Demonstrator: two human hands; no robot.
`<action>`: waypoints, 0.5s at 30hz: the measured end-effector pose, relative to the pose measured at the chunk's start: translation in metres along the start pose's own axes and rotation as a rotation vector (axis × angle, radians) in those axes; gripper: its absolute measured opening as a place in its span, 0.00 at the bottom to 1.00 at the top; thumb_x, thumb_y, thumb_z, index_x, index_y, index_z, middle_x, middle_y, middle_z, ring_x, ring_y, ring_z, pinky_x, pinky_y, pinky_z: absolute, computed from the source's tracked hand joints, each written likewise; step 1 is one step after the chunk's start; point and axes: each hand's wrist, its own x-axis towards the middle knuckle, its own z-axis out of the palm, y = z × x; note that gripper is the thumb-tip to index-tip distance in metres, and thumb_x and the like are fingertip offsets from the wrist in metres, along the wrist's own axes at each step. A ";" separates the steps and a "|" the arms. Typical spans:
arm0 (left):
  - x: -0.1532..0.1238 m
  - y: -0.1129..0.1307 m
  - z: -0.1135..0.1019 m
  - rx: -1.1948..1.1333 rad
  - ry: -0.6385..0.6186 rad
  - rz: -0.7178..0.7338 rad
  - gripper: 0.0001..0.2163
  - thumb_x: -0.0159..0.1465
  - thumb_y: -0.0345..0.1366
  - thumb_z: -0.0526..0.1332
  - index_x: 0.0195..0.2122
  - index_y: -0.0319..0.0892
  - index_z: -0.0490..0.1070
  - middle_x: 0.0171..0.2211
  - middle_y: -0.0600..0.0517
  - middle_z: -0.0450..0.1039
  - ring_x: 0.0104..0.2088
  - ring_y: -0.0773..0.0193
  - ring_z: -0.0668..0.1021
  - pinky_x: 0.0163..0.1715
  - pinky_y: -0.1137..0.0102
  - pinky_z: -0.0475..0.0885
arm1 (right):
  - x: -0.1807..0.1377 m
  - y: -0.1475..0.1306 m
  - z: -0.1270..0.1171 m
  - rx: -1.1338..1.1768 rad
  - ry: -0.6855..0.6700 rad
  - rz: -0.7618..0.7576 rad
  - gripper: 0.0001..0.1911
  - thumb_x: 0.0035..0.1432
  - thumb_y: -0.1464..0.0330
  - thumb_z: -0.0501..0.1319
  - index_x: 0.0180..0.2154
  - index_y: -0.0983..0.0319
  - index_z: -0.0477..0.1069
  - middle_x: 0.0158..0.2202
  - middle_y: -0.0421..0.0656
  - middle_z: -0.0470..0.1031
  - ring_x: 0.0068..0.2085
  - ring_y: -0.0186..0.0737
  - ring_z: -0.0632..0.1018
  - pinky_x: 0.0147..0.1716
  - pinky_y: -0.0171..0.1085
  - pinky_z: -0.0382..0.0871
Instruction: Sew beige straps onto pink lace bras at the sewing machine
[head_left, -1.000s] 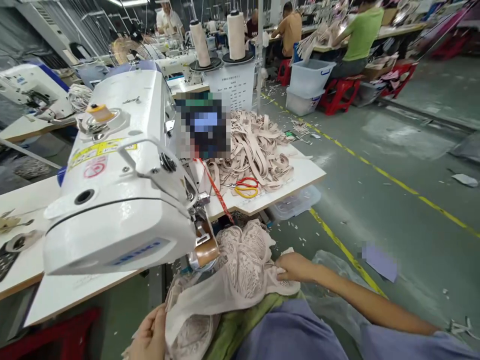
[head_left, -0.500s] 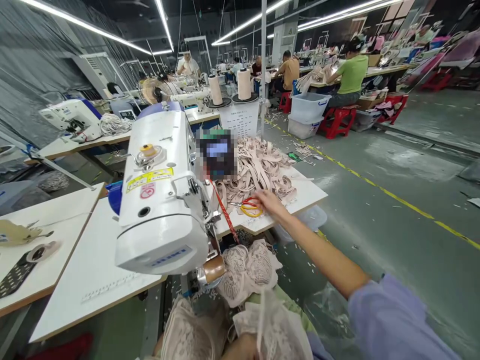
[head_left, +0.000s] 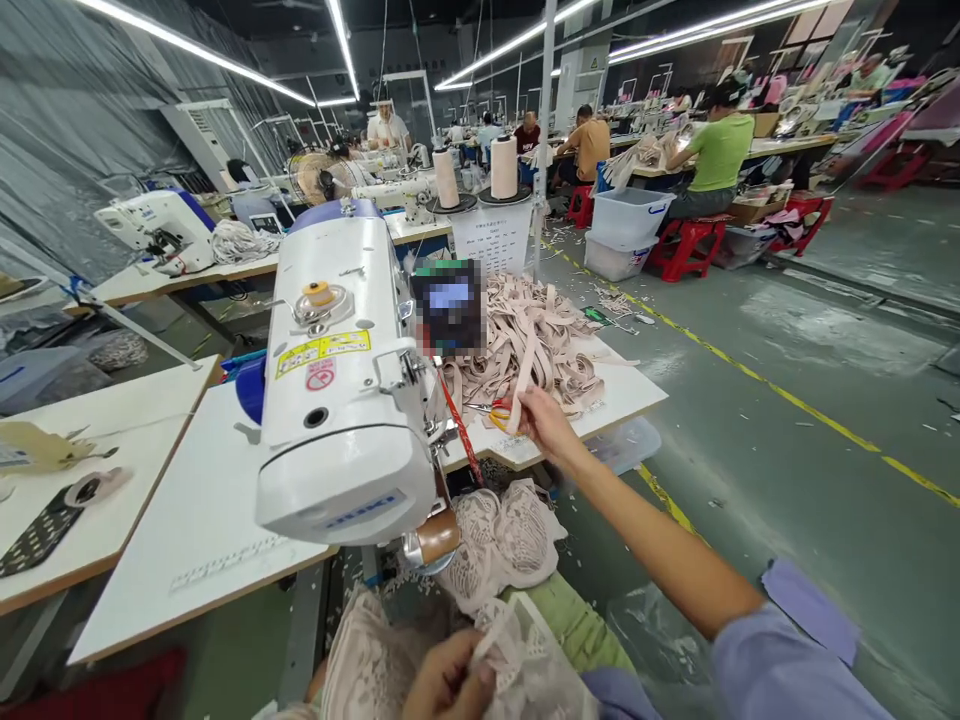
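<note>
My right hand (head_left: 549,428) is closed on the end of a beige strap (head_left: 526,365), which runs up to a tangled heap of straps (head_left: 566,335) on the white table. Just behind those fingers lie scissors (head_left: 496,420) with red and yellow handles, partly covered. Low in front of me, my left hand (head_left: 450,680) pinches the edge of a beige lace bra (head_left: 536,665). Another lace bra (head_left: 501,540) rests over my lap beside the sewing machine (head_left: 349,420). More stacked lace cups (head_left: 367,650) are at the left, cut off by the frame.
A red printed band (head_left: 459,425) hangs beside the machine's head. Two thread cones (head_left: 504,168) stand behind the heap. Clear plastic bins (head_left: 626,225) and a red stool (head_left: 690,245) are on the floor at right. Co-workers sit at machines farther back.
My right hand has taken hold of a strap and lifted its end from the heap. My left hand has risen into fuller view with the lace bra. The view has shifted slightly.
</note>
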 end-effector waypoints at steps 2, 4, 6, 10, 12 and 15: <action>0.001 0.010 -0.002 -0.005 0.091 0.025 0.28 0.62 0.63 0.55 0.23 0.41 0.72 0.21 0.53 0.66 0.25 0.64 0.69 0.25 0.73 0.67 | -0.039 0.013 -0.006 0.016 -0.118 0.105 0.15 0.50 0.58 0.70 0.31 0.60 0.71 0.22 0.33 0.65 0.21 0.28 0.63 0.19 0.28 0.59; 0.001 0.021 -0.008 -0.007 0.153 0.049 0.25 0.62 0.59 0.57 0.22 0.42 0.70 0.20 0.54 0.65 0.24 0.65 0.68 0.23 0.73 0.66 | -0.077 0.024 -0.015 0.079 -0.296 0.278 0.16 0.46 0.60 0.73 0.33 0.60 0.73 0.23 0.34 0.66 0.20 0.26 0.61 0.19 0.28 0.57; -0.001 0.028 -0.016 -0.012 0.174 0.052 0.22 0.64 0.56 0.57 0.24 0.42 0.71 0.22 0.53 0.68 0.26 0.64 0.70 0.25 0.72 0.67 | -0.108 0.028 -0.021 0.137 -0.405 0.429 0.17 0.44 0.58 0.74 0.33 0.61 0.76 0.22 0.35 0.67 0.20 0.25 0.60 0.20 0.28 0.56; -0.007 0.030 -0.029 0.009 0.219 0.002 0.20 0.66 0.52 0.56 0.32 0.41 0.77 0.26 0.51 0.73 0.28 0.63 0.72 0.28 0.71 0.69 | -0.137 0.022 -0.012 0.054 -0.418 0.531 0.19 0.40 0.53 0.75 0.26 0.61 0.78 0.27 0.42 0.74 0.29 0.34 0.72 0.32 0.33 0.67; -0.009 0.031 -0.031 0.007 0.236 -0.004 0.19 0.66 0.51 0.57 0.34 0.40 0.78 0.26 0.51 0.74 0.27 0.63 0.73 0.27 0.71 0.69 | -0.141 0.018 0.001 -0.029 -0.452 0.501 0.20 0.40 0.50 0.74 0.25 0.60 0.79 0.36 0.46 0.77 0.40 0.41 0.76 0.43 0.39 0.69; -0.010 0.036 -0.031 -0.008 0.217 0.005 0.20 0.65 0.52 0.57 0.34 0.40 0.78 0.24 0.51 0.73 0.24 0.65 0.71 0.24 0.72 0.67 | -0.142 0.017 0.020 -0.133 -0.575 0.439 0.20 0.45 0.48 0.71 0.28 0.59 0.80 0.41 0.47 0.77 0.48 0.47 0.75 0.51 0.43 0.66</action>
